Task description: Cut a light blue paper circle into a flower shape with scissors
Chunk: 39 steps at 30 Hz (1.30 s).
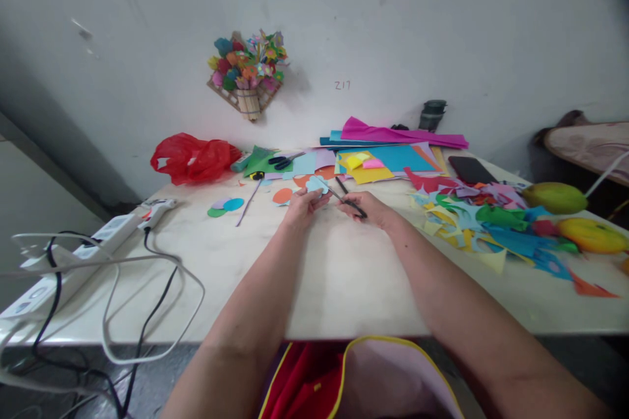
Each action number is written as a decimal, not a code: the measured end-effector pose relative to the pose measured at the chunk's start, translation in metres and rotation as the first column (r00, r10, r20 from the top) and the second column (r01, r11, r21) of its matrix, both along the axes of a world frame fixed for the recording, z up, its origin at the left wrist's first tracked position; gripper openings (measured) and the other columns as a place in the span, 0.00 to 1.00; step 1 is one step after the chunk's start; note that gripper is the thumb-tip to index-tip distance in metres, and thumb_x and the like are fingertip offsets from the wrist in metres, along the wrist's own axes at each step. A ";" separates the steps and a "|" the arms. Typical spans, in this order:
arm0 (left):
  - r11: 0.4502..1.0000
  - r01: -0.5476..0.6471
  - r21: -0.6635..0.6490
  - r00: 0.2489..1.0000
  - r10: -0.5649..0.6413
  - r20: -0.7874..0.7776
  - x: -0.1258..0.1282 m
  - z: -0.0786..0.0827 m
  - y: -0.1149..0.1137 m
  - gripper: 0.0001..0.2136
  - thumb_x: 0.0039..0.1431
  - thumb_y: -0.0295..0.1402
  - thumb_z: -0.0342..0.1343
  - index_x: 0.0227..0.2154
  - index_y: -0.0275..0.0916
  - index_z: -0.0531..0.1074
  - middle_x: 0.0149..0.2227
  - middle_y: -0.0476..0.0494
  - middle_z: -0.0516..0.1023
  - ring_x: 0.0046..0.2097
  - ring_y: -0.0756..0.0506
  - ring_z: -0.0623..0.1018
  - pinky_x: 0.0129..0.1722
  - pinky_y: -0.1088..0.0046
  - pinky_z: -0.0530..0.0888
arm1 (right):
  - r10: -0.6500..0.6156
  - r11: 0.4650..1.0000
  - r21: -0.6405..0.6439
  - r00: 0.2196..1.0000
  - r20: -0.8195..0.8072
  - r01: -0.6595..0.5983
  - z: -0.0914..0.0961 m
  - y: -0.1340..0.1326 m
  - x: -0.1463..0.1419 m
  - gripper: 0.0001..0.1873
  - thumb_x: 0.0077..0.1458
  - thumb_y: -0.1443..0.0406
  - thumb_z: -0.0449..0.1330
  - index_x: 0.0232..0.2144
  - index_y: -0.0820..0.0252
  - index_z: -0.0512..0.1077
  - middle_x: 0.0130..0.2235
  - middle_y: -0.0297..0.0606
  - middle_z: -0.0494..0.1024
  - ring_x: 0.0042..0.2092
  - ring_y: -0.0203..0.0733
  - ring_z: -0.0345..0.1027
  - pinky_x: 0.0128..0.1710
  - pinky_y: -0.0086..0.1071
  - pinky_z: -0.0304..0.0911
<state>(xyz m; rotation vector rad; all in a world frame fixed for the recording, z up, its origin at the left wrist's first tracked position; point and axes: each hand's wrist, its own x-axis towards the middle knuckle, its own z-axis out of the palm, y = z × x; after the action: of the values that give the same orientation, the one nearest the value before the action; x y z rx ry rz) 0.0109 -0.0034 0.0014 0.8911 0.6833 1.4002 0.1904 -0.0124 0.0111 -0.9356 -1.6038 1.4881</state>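
Observation:
Pinched in my left hand (303,206) is a light blue paper flower shape (317,184), held above the middle of the white table. My right hand (366,207) grips a pair of dark-handled scissors (354,207), whose blades point left and meet the edge of the paper. Whether the blades are fully closed is too small to tell. Orange paper circles (282,196) lie just left of and behind my left hand. Farther left rest overlapping blue, purple and green paper circles (233,204), with a thin purple strip (248,203) beside them.
Coloured paper sheets (403,158) and a second pair of scissors (281,162) lie at the back. Paper scraps (472,222), a phone (472,170) and yellow-green fruit (554,198) fill the right. A red plastic bag (196,158) and power strips (93,245) with cables occupy the left.

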 end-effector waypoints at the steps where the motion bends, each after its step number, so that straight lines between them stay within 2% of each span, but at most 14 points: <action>1: 1.000 0.000 0.001 1.000 0.000 -0.002 0.000 0.000 0.000 0.08 0.43 0.23 0.59 0.30 0.32 0.72 0.33 0.41 0.77 0.37 0.43 0.78 0.41 0.67 0.74 | -0.007 1.000 -0.011 1.000 -0.001 0.007 0.001 -0.001 0.000 0.11 0.40 0.62 0.59 0.27 0.66 0.71 0.17 0.31 0.65 0.16 0.29 0.53 0.13 0.24 0.47; 10: 1.000 -0.016 -0.016 1.000 0.016 0.000 0.001 0.003 -0.001 0.08 0.44 0.23 0.58 0.31 0.31 0.71 0.33 0.40 0.77 0.35 0.44 0.78 0.41 0.66 0.74 | -0.055 0.998 -0.005 0.997 0.060 0.056 0.008 -0.007 -0.005 0.10 0.39 0.66 0.61 0.27 0.67 0.70 0.14 0.28 0.62 0.15 0.27 0.51 0.12 0.24 0.44; 14: 1.000 -0.010 -0.014 1.000 0.010 0.009 0.001 0.002 -0.001 0.08 0.44 0.23 0.58 0.30 0.31 0.71 0.32 0.40 0.77 0.36 0.43 0.78 0.42 0.65 0.74 | -0.041 0.999 -0.020 0.998 0.036 0.042 0.009 -0.007 -0.003 0.09 0.40 0.66 0.59 0.27 0.67 0.70 0.15 0.30 0.63 0.15 0.28 0.51 0.12 0.24 0.45; 17: 1.000 0.000 -0.005 1.000 0.000 0.016 0.000 0.001 -0.001 0.08 0.43 0.23 0.58 0.30 0.31 0.72 0.32 0.41 0.77 0.36 0.43 0.78 0.42 0.65 0.74 | -0.035 0.999 -0.032 0.999 0.015 0.035 0.007 -0.005 -0.002 0.10 0.41 0.65 0.57 0.28 0.67 0.70 0.16 0.31 0.65 0.15 0.28 0.52 0.13 0.25 0.46; 31: 1.000 0.009 -0.016 1.000 -0.009 0.008 0.001 0.004 -0.002 0.07 0.44 0.23 0.57 0.30 0.30 0.71 0.32 0.40 0.77 0.35 0.43 0.78 0.40 0.67 0.74 | -0.055 0.998 -0.004 0.998 0.029 0.055 -0.001 0.001 -0.002 0.13 0.39 0.66 0.61 0.31 0.68 0.71 0.14 0.29 0.64 0.15 0.28 0.53 0.13 0.24 0.47; 39: 1.000 0.013 -0.014 1.000 -0.014 -0.016 0.001 0.004 -0.003 0.07 0.45 0.24 0.57 0.31 0.30 0.72 0.33 0.38 0.77 0.36 0.44 0.78 0.41 0.67 0.74 | -0.048 0.999 -0.008 0.999 0.007 0.048 -0.003 0.002 0.000 0.12 0.39 0.67 0.59 0.31 0.67 0.71 0.17 0.32 0.67 0.16 0.29 0.55 0.13 0.24 0.48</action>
<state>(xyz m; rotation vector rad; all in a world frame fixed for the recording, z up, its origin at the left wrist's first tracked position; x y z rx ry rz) 0.0116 -0.0064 0.0051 0.8956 0.6968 1.3763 0.1900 -0.0100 0.0081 -0.9783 -1.5708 1.4612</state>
